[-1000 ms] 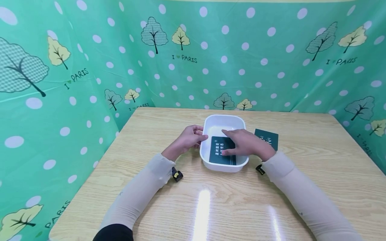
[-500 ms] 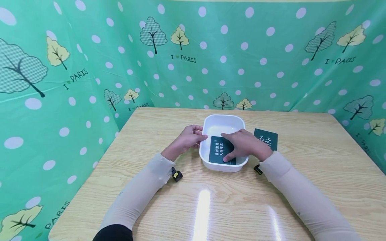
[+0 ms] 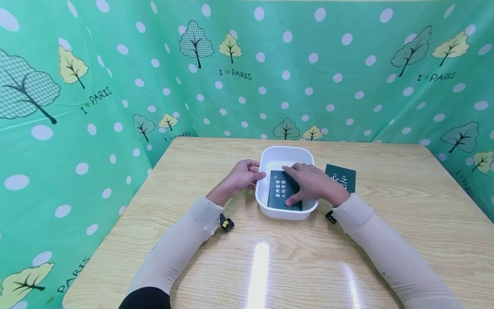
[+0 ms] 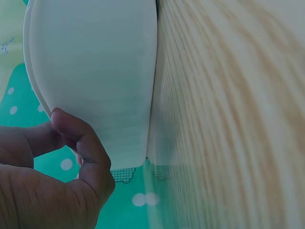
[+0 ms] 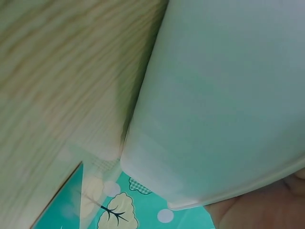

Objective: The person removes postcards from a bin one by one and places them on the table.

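My light sleeves (image 3: 189, 240) run forward over the table (image 3: 216, 270), nearest to me. Taking the white tub (image 3: 287, 216) as the clock, a small black device (image 3: 227, 224) sits by my left cuff at 8 o'clock and a black piece (image 3: 331, 217) by my right at 4. Inside the tub, towards 6 o'clock, is the dark green booklet (image 3: 278, 192), white lettering up. My right hand (image 3: 310, 180) enters over the 3 o'clock side, thumb and forefinger spread wide, thumb tip on the cover; my other fingers are hidden, so I can't tell whether they grip it. My left hand (image 3: 241, 177) pinches the rim at 9 o'clock. A second booklet (image 3: 341, 177) lies outside at 3. Beyond hangs a green curtain (image 3: 251, 98).
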`<state>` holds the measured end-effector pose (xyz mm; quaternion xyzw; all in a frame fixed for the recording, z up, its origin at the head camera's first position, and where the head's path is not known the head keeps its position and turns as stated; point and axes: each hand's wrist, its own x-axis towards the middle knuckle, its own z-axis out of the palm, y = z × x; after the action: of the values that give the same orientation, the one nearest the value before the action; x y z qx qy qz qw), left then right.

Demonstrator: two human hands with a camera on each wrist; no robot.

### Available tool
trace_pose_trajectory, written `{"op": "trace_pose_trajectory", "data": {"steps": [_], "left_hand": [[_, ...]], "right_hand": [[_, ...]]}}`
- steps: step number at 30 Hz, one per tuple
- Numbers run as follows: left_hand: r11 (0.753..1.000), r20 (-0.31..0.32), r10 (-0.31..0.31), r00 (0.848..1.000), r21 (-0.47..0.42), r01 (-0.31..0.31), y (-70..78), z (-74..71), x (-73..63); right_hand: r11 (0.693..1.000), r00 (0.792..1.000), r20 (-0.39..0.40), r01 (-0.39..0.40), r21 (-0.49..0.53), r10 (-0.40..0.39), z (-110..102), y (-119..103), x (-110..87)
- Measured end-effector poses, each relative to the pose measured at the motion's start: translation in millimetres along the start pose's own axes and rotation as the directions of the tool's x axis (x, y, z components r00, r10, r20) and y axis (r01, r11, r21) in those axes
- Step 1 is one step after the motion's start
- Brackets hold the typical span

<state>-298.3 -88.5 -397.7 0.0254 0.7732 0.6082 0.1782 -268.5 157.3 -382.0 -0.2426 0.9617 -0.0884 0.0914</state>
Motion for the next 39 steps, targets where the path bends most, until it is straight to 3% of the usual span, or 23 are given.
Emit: {"op": "trace_pose_trajectory", "data": {"steps": [9,19,23,30,39], "left_hand": [[1.0,0.009,0.006,1.0,-0.006,-0.006,0.7,0.4,-0.1],[1.0,-0.01,-0.004,1.0,-0.008,0.004,1.2,1.1,-1.1],[1.0,-0.011,-0.004,1.0,-0.011,0.004,1.8,1.2,-1.3],[1.0,-0.009,-0.005,1.0,-0.011,0.005,1.6,1.3,-2.1],[1.0,-0.005,-0.003,1.0,-0.016,0.003,1.7,1.2,-1.8]], "right_hand": [[0.996,0.992,-0.129,0.012,0.089,0.0,-1.3,0.6,-0.8],[0.987,0.979,-0.203,0.057,0.15,-0.026,-5.4,-1.2,-1.4],[0.971,0.97,-0.235,0.114,0.209,-0.063,-9.4,-2.5,-3.2],[0.917,0.956,-0.27,0.21,0.339,-0.119,-18.7,-5.9,-7.0],[0.91,0.949,-0.296,0.216,0.354,-0.11,-31.9,-4.5,-14.8]]}}
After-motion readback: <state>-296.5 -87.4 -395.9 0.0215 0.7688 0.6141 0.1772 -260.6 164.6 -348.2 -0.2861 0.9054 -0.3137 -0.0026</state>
